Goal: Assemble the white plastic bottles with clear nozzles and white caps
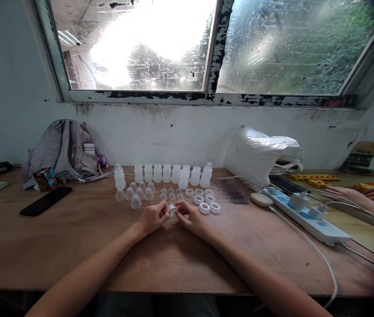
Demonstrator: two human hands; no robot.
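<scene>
My left hand and my right hand meet at the middle of the table, fingertips closed around a white bottle ring. A small clear tip, apparently a nipple, pokes up from that ring. Just beyond my fingers lie several clear bottle nipples. To their left are several clear dome caps. White bottle collars lie in a group beside my right hand. A row of frosted baby bottles stands behind; the bottles at both ends have clear caps on.
At left are a black phone, a small carton and a grey backpack. A power strip with cables, a round pale disc and a silvery bag occupy the right. Another person's hand rests beyond the strip.
</scene>
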